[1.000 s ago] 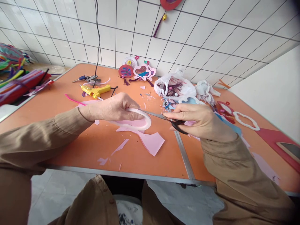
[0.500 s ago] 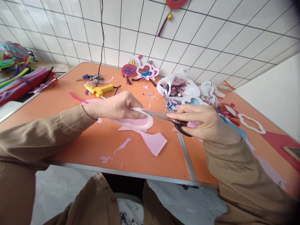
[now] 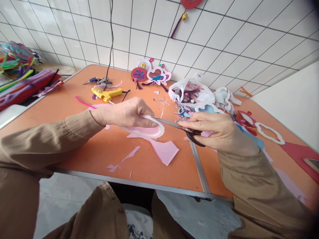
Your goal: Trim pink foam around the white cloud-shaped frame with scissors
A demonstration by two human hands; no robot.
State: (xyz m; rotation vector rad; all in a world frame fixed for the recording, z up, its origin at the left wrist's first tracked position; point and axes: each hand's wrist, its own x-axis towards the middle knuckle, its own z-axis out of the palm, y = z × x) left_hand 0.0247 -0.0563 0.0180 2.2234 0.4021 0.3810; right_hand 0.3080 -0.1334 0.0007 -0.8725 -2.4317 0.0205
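Observation:
My left hand is closed on a pink piece with a white rounded rim, thumb and fingers pinching its edge. My right hand grips black-handled scissors, fingers wrapped in the handles. The scissor blades point left and lie against the upper edge of the white rim, close to my left fingertips. Below the held piece a pink foam or paper offcut hangs or lies over the orange table; whether it is still joined is unclear. Small pink scraps lie nearer the front edge.
A yellow glue gun lies behind my left hand. Decorated ornaments lean on the tiled wall. A white plastic bag with dark tassels stands behind my right hand. A white wavy frame lies right; pipe cleaners lie far left.
The whole view has shifted slightly. Both hands keep their hold on the rimmed piece and the scissors, and the blades stay at the rim's upper edge with little visible movement.

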